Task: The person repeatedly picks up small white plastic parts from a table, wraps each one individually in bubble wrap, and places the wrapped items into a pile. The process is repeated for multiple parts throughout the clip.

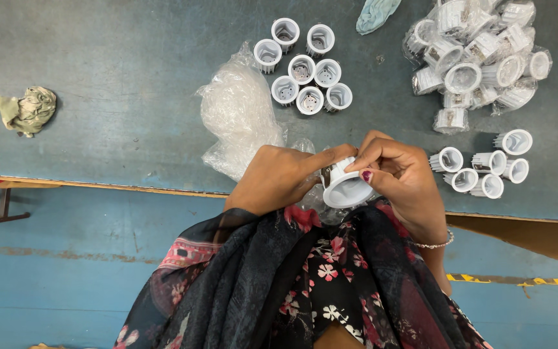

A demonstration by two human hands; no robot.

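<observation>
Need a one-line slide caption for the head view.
Both hands, left hand and right hand, hold a white plastic housing above a workbench strewn with matching housings.

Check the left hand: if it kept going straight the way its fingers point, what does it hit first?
The left hand points toward the right hand, so it would likely first press further into the white cup they both hold.

Open table left [124, 97], crumpled rag [26, 110] far left, housings [301, 68] ahead, wrapped pile [479, 58] right
</observation>
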